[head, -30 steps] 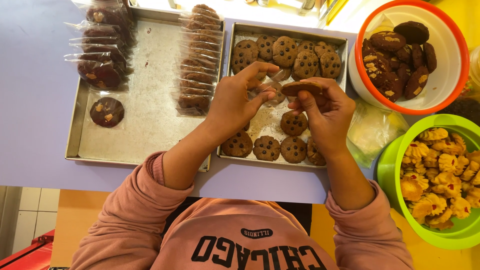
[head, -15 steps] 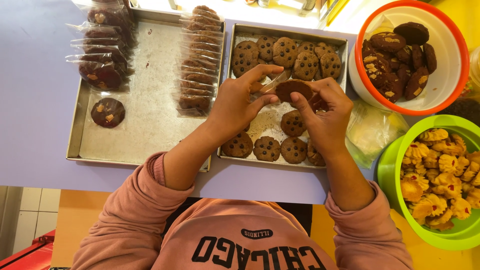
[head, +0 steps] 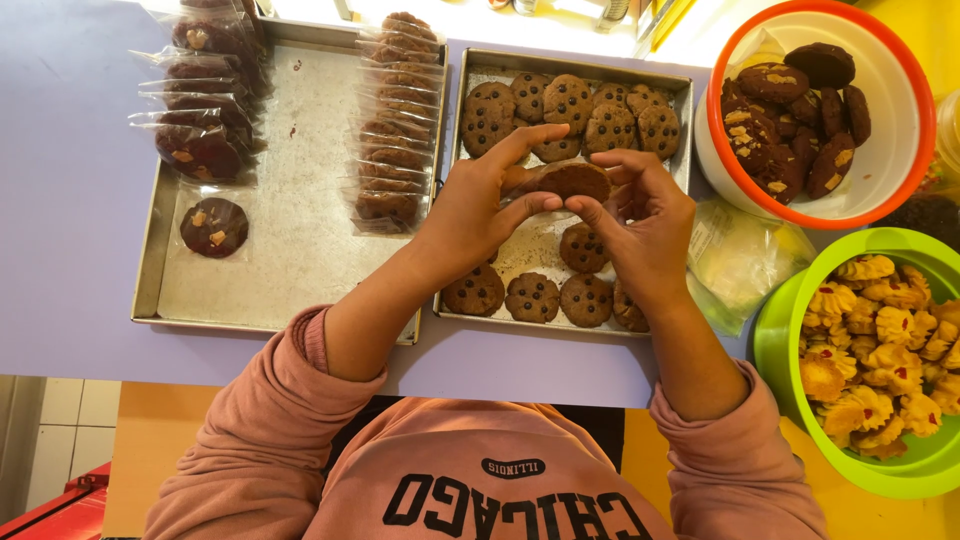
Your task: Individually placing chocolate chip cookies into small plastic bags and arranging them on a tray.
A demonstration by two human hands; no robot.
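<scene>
Both hands meet above a metal tray [head: 686, 100] of chocolate-chip cookies. My left hand [head: 478, 210] and my right hand [head: 640, 220] together hold one brown cookie [head: 575, 180] in a clear plastic wrapper, fingers pinching its edges. Loose chip cookies [head: 532, 297] lie in the tray below the hands and in a row at its far side [head: 610, 125].
A larger metal tray [head: 290, 250] on the left holds wrapped dark cookies [head: 213, 226] and a row of wrapped brown ones [head: 388, 130]. An orange-rimmed white bowl [head: 890, 120] of dark cookies and a green bowl [head: 780, 340] of yellow cookies stand at the right, with clear bags [head: 740, 255] between.
My hands have risen slightly and closed in on the cookie, which now sits between both sets of fingertips instead of in the right hand alone.
</scene>
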